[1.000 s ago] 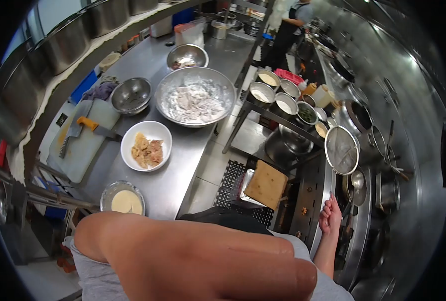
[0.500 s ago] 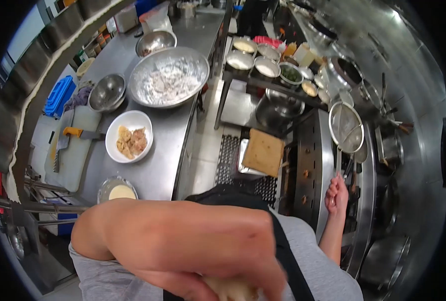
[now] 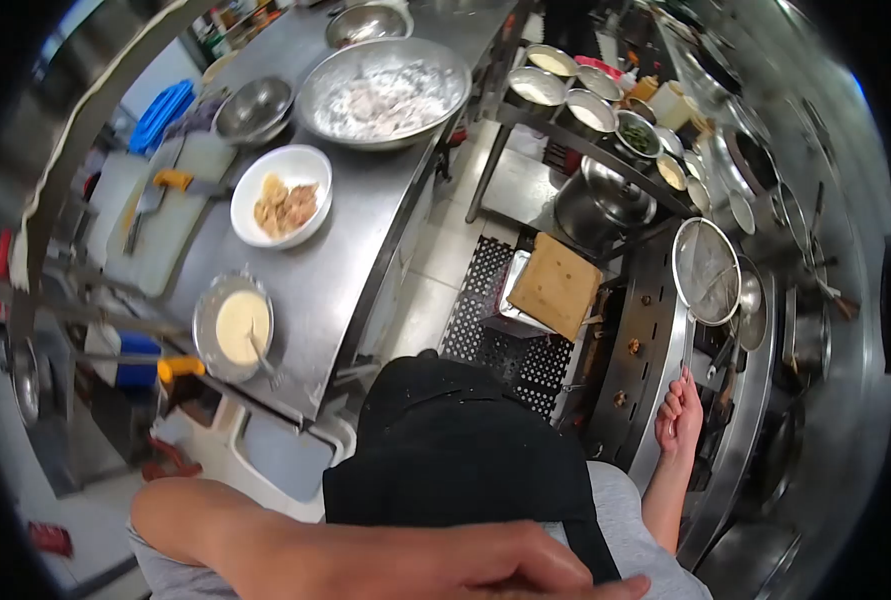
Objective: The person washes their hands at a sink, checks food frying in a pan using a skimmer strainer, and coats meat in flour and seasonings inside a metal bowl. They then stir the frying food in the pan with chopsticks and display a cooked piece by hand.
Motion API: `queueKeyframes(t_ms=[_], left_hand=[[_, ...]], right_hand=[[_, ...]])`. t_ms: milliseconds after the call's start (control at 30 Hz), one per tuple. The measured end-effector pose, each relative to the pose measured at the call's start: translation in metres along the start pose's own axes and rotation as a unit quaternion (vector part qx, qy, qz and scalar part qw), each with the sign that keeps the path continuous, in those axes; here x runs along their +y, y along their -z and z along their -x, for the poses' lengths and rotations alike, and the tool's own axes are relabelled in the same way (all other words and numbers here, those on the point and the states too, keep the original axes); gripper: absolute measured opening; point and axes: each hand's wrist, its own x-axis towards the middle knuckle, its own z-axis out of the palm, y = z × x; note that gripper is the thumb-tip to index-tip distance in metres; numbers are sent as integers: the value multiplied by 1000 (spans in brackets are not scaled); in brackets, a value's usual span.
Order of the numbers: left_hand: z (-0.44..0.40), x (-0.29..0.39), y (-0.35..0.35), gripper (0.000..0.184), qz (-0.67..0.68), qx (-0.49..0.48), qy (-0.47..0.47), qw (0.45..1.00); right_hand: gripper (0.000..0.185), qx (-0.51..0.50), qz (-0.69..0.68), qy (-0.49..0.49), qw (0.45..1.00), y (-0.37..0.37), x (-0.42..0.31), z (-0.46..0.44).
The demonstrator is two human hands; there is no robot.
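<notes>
Head view, strainer (image 3: 707,272): out over the stove (image 3: 640,325), looking light, stiff at the rim, probably delicate across the mesh.
Handle (image 3: 687,345): thin, the place to hold, maybe slippery if greasy!
Right grip (image 3: 679,418): wrapped round that handle, beside the stove's front.
Left grip (image 3: 525,565): left of the stove, partly out of frame; can't tell what it holds.

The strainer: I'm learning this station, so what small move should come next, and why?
Perhaps swing the strainer inward, toward the left hand. The right hand holds it out by the stove, while the left hand is low in front of the apron, apart from it; closer together, both could probably work more easily.
</notes>
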Motion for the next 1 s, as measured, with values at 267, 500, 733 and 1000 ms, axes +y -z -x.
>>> queueKeyframes(t_ms=[267, 500, 733, 1000], left_hand=[[54, 3, -66, 48, 58, 129, 25, 990], [106, 33, -66, 68, 123, 214, 100, 964], [163, 28, -11, 72, 260, 307, 41, 914], [217, 37, 64, 66, 262, 250, 103, 927]], right_hand=[[30, -87, 46, -62, 993, 15, 0, -4], [27, -109, 56, -79, 989, 18, 6, 26], [27, -86, 20, -36, 995, 23, 16, 91], [29, -6, -12, 29, 999, 15, 63, 229]])
